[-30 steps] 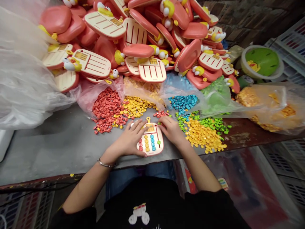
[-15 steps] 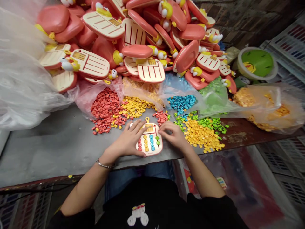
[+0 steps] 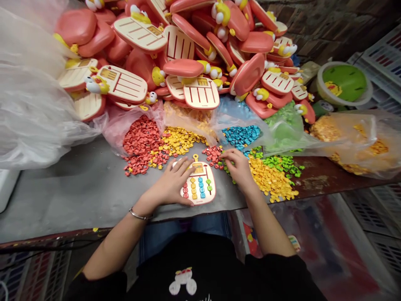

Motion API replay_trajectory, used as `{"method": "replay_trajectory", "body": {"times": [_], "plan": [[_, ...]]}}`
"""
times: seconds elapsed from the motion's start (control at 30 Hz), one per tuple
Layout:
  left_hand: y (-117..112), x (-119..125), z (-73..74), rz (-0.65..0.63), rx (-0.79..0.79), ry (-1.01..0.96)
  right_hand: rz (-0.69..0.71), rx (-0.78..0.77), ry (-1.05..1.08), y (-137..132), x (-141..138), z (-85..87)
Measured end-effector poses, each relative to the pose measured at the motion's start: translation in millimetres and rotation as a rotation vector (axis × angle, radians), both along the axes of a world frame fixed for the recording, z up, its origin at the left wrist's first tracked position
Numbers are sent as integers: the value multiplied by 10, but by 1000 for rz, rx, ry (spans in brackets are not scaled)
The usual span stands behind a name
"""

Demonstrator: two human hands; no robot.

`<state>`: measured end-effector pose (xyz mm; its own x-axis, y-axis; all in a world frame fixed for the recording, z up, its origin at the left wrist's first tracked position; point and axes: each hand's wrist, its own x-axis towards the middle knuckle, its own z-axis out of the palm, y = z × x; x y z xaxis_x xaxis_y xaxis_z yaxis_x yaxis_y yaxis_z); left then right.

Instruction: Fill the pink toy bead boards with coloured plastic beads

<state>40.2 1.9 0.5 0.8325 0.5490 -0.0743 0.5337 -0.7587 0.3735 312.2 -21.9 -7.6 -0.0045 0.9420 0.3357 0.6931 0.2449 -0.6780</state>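
A cream toy calculator face (image 3: 200, 184) lies on the grey table (image 3: 78, 188) in front of me, with red, yellow, blue and green buttons set in its columns. My left hand (image 3: 171, 184) lies flat on its left edge, fingers spread, holding it down. My right hand (image 3: 238, 167) has its fingers curled down into loose green buttons (image 3: 282, 161) just right of the toy; what the fingertips hold is hidden. Heaps of red buttons (image 3: 140, 142), yellow buttons (image 3: 178, 140), blue buttons (image 3: 241, 134) and more yellow buttons (image 3: 271, 177) surround it.
A big pile of pink and cream toy shells (image 3: 188, 54) fills the back of the table. Clear plastic bags (image 3: 28, 104) bulge at the left. A bag of orange pieces (image 3: 354, 138) and a green-lidded tub (image 3: 344, 81) sit at the right. White crates (image 3: 385, 54) stand beyond.
My right hand has moved off the toy's right edge, up and to the right, into the green buttons. A green button now shows in the toy's right column. My left hand has stayed put.
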Motion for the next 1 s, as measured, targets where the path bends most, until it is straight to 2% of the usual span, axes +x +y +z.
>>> {"method": "replay_trajectory", "body": {"times": [0.13,0.27,0.4,0.47,0.57,0.6,0.67,0.73,0.77,0.9,1.0], "plan": [[-1,-5,-14,6,-8,-17,110,-62,146,14,-245,58],[-3,1,-13,9,-8,-11,191,-33,-39,47,-387,-30],[-5,11,-1,8,-7,13,175,4,-214,6,-417,-87],[-7,12,3,11,-9,9,190,-1,-199,-52,-404,-50],[-8,5,3,14,-16,-2,258,-48,-61,-134,-311,46],[-7,1,1,10,-15,-7,238,-58,-7,-144,-256,68],[-4,-8,-7,1,-4,-21,105,-49,41,-119,-124,67],[-1,-15,-15,-5,8,-33,-26,-27,-25,-36,7,3],[0,-17,-18,-5,10,-34,-47,-27,-80,18,61,-44],[1,-9,-16,1,1,-21,8,-56,-201,206,180,-194],[0,4,-3,9,-7,-19,18,-72,-173,211,176,-168]]}}
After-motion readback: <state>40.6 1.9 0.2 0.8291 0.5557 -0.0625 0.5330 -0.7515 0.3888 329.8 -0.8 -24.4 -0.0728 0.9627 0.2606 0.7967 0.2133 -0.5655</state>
